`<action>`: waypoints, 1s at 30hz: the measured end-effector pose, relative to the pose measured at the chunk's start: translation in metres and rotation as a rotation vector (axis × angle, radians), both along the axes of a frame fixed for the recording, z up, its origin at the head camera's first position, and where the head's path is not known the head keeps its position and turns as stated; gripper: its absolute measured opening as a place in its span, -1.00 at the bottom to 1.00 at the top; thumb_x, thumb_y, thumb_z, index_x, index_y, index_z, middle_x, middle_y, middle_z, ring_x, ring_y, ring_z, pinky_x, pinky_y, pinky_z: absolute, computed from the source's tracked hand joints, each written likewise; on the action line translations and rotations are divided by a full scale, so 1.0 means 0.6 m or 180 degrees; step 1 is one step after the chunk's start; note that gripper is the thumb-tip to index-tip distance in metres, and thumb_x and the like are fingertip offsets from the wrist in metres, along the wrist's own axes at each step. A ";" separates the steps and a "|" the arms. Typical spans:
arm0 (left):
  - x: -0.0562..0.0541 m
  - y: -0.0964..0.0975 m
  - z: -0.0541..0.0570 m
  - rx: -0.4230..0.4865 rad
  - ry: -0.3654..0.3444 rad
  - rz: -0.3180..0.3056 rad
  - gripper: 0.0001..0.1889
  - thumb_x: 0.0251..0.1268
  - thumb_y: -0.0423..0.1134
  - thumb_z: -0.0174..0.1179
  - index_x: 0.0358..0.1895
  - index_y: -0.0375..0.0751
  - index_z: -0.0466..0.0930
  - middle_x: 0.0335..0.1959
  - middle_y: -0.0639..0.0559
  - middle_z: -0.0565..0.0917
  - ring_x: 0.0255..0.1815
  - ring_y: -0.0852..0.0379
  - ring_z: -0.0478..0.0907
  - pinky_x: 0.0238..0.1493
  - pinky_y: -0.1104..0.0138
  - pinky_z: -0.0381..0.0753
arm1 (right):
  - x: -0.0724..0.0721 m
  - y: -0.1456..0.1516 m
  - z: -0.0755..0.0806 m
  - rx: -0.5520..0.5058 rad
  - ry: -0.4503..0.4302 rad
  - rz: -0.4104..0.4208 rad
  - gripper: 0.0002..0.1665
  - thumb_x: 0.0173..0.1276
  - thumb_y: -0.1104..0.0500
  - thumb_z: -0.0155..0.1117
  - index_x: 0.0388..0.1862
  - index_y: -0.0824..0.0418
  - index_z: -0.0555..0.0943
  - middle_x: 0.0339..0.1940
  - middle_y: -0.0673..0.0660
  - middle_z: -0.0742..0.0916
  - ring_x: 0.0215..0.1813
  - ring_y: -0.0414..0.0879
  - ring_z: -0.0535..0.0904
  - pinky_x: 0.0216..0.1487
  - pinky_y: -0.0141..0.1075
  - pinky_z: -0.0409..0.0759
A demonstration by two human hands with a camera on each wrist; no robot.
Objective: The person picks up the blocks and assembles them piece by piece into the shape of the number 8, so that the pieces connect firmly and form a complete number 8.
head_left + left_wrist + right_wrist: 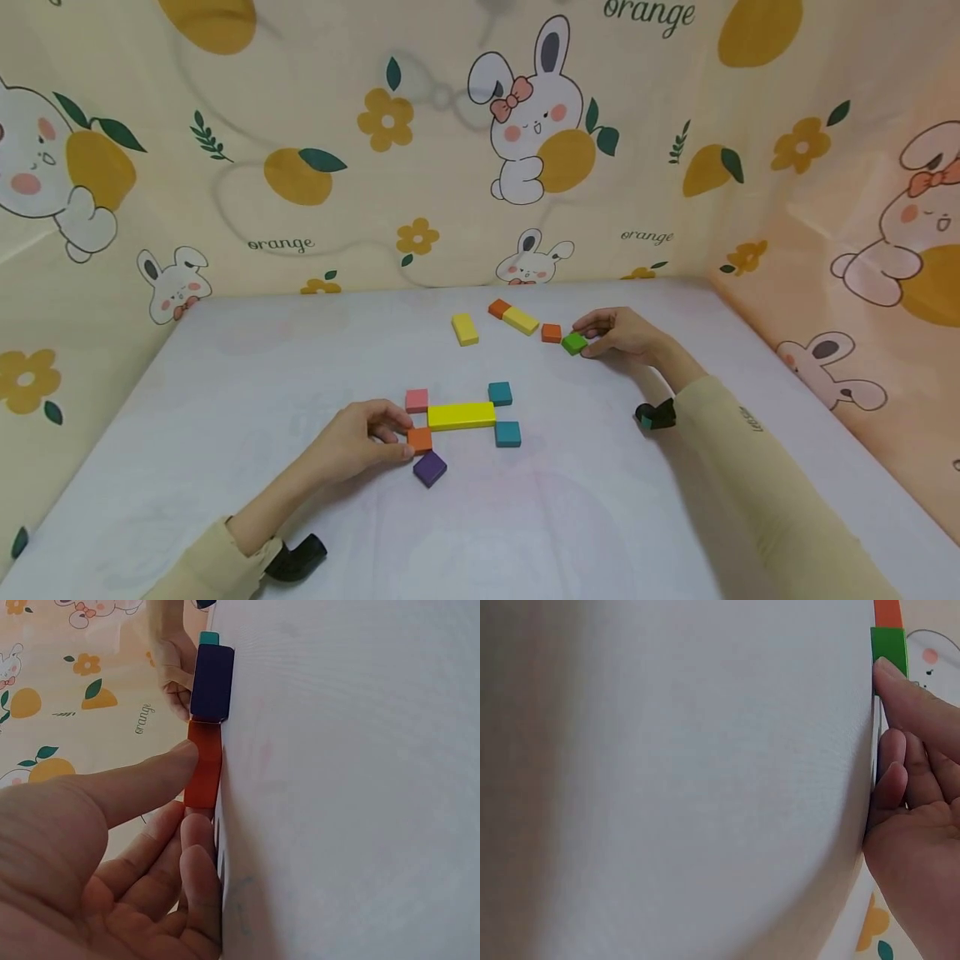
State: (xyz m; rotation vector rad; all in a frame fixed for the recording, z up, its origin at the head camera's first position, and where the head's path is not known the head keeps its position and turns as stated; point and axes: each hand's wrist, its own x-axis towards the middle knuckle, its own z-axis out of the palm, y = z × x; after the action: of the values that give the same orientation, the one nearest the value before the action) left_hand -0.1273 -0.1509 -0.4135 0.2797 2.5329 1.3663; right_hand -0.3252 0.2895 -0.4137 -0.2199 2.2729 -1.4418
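Observation:
My left hand (360, 442) pinches an orange block (420, 441) between thumb and fingers at the lower left corner of a long yellow block (461, 416). A pink block (417, 401) sits at the upper left corner, and two teal blocks, an upper one (500, 393) and a lower one (507, 434), flank the right end. Turned at an angle, a purple block (430, 469) lies just below the orange one. Farther back, my right hand (624, 335) pinches a green block (574, 343), its thumb on the near side in the right wrist view (889, 649).
Beside the green block lies a red-orange block (551, 333). Left of it, a yellow block (521, 321) adjoins another orange block (499, 308), and a separate yellow block (465, 329) lies beyond. A printed cloth backdrop (450, 183) rises behind the white tabletop (225, 392).

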 end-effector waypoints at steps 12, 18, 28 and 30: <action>-0.004 0.003 0.001 -0.0025 0.0001 0.0008 -0.66 0.04 -0.18 0.52 -0.11 -0.08 0.65 -0.29 0.10 0.63 -0.29 0.08 0.54 -0.20 0.21 0.51 | 0.010 0.004 0.010 0.0111 0.0030 0.0043 -0.34 0.04 0.39 0.55 0.17 0.37 0.55 0.05 0.24 0.62 0.08 0.11 0.43 0.07 -0.32 0.46; -0.006 0.006 -0.001 -0.0033 0.0012 -0.0002 -0.66 0.03 -0.18 0.52 -0.11 -0.06 0.65 -0.27 0.11 0.64 -0.29 0.09 0.54 -0.19 0.21 0.51 | 0.012 0.010 0.011 0.0088 0.0065 0.0088 -0.34 0.03 0.39 0.56 0.15 0.39 0.55 0.03 0.26 0.61 0.07 0.10 0.43 0.04 -0.33 0.47; -0.001 0.000 -0.001 -0.0022 -0.0017 0.0036 -0.67 0.05 -0.19 0.51 -0.11 -0.07 0.65 -0.29 0.10 0.63 -0.31 0.08 0.53 -0.23 0.22 0.50 | 0.006 0.000 0.007 0.0015 0.0044 0.0091 -0.35 0.01 0.40 0.56 0.13 0.41 0.55 0.00 0.26 0.60 0.06 0.10 0.42 0.03 -0.34 0.47; 0.000 -0.001 -0.002 -0.0030 -0.0017 0.0038 -0.66 0.04 -0.19 0.51 -0.10 -0.08 0.65 -0.29 0.10 0.63 -0.31 0.08 0.53 -0.23 0.22 0.51 | 0.007 -0.002 0.004 0.0022 0.0027 0.0094 -0.35 0.02 0.38 0.57 0.13 0.40 0.56 -0.01 0.24 0.60 0.06 0.10 0.42 0.04 -0.33 0.46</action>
State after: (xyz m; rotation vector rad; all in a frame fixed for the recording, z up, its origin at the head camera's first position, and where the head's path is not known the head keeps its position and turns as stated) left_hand -0.1275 -0.1513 -0.4148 0.2594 2.5399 1.3574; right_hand -0.3213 0.2885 -0.4110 -0.2569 2.2715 -1.4207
